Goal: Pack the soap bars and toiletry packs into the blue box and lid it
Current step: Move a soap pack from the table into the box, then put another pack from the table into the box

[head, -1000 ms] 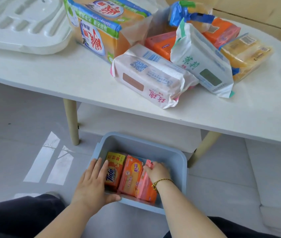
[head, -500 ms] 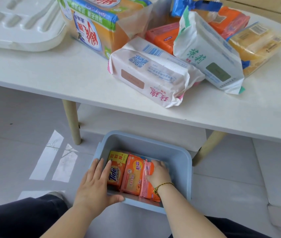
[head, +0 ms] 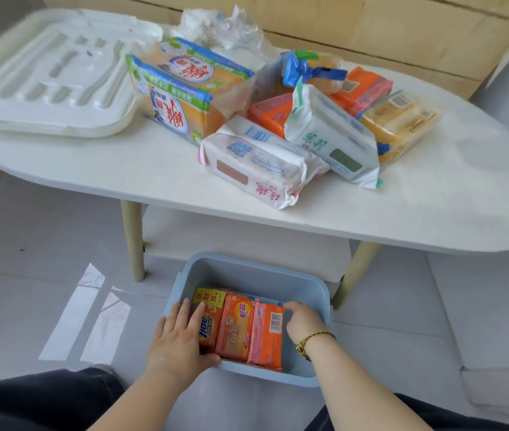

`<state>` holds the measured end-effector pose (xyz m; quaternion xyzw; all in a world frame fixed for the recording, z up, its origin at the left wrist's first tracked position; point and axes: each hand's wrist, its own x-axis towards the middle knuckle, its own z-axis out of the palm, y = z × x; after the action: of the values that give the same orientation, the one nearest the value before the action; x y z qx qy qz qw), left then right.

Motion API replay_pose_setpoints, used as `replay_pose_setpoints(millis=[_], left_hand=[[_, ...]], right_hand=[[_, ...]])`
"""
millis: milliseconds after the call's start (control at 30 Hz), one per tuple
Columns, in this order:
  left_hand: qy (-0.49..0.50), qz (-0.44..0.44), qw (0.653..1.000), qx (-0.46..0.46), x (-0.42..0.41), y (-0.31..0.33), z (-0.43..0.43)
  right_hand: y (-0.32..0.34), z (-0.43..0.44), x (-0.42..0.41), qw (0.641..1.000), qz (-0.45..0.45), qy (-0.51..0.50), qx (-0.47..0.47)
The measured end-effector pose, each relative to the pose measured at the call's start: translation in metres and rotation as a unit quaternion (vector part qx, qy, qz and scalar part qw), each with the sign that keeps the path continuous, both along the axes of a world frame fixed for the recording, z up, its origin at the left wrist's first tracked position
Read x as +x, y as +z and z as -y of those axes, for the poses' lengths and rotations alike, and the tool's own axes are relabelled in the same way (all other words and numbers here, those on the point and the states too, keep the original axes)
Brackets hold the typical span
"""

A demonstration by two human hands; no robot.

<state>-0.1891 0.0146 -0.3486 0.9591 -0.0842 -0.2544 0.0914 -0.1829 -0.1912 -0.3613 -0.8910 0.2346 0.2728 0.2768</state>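
Blue box is seen on the floor, in front of the white worktop. Three wrapped soap bars are packed side by side along its near wall: a yellow-and-orange bar, an orange bar and a pink-orange bar. The far half of the box is bare.

Left hand: laid flat, fingers spread over the yellow-and-orange bar and the box's left rim, thumb hooked at the near wall. Nothing is gripped; the row is steadied. Right hand: fingers curled down at the right side of the pink-orange bar, pressing it toward its neighbours. Whether the bar is pinched cannot be told; the fingertips are hidden.

Still on the worktop: a large multipack of soap, a white tissue pack nearest the edge, a second white pack with green print, loose orange bars and a yellow shrink-wrapped bundle. A white lid lies at the left end.

Handling, judged: the bars are likely dense and rigid, with slick film wrappers, so they are best taken across the long edges. The tissue packs are likely light and soft, will yield under grip, and are best held around the middle, not by the crimped ends. The multipack is probably heavy; both hands are advised.

Progress is judged early: most items are unpacked, the lid not fitted.
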Motion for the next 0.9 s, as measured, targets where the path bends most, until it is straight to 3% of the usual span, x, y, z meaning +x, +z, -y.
replay_pose_setpoints(millis=[200,367,433,567,700,900], left_hand=[[-0.019,0.157,0.978,-0.134,0.002,0.068,0.023],[-0.090,0.364,0.895,-0.243,0.002,0.137,0.024],[-0.070,0.384,0.883,-0.262,0.009,0.158,0.016],[-0.022,0.422,0.875,-0.236,0.031,0.180,-0.001],[0.014,0.360,0.914,-0.187,0.057,0.182,-0.013],[0.011,0.361,0.924,-0.126,0.069,0.165,-0.008]], right_hand=[[0.088,-0.004,-0.009,0.993,0.113,0.027,0.037],[0.170,-0.013,-0.026,0.970,0.198,0.098,0.098],[0.202,-0.009,-0.029,0.956,0.236,0.107,0.135],[0.262,0.006,-0.015,0.924,0.342,0.028,0.170],[0.297,0.017,0.033,0.903,0.420,-0.022,0.094],[0.301,0.008,0.126,0.932,0.352,-0.026,-0.079]])
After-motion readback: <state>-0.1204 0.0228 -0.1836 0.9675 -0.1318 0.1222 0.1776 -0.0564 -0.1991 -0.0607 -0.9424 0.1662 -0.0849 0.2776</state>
